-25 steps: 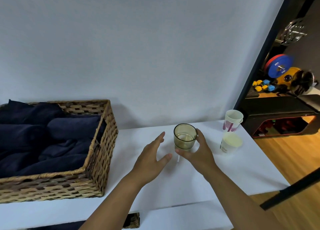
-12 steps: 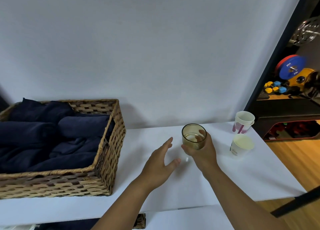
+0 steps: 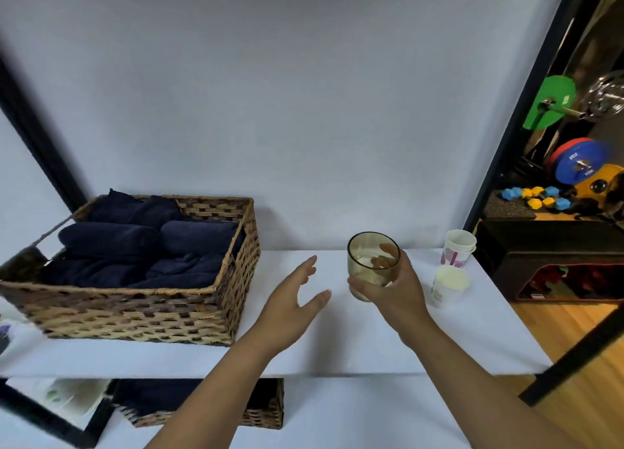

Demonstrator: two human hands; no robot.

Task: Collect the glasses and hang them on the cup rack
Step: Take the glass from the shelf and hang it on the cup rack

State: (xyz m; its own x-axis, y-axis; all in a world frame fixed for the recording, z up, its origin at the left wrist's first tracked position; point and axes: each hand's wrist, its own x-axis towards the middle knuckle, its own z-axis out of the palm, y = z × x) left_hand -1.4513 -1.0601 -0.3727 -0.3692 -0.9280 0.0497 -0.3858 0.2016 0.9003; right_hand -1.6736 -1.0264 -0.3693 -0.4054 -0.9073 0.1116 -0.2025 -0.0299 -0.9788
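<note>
Right hand [image 3: 396, 288] now lifts the gripped glass [image 3: 372, 261] off the table [image 3: 371, 340], apparently clear; left hand [image 3: 290, 301], beside the glass, stays spread, empty. Rack unseen.

Plain white wall [image 3: 304, 94]; wooden floor [image 3: 580, 340] at right; black frame post [image 3: 526, 104].

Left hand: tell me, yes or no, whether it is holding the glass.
No, the left hand hovers open beside the glass, which the right hand holds.
</note>
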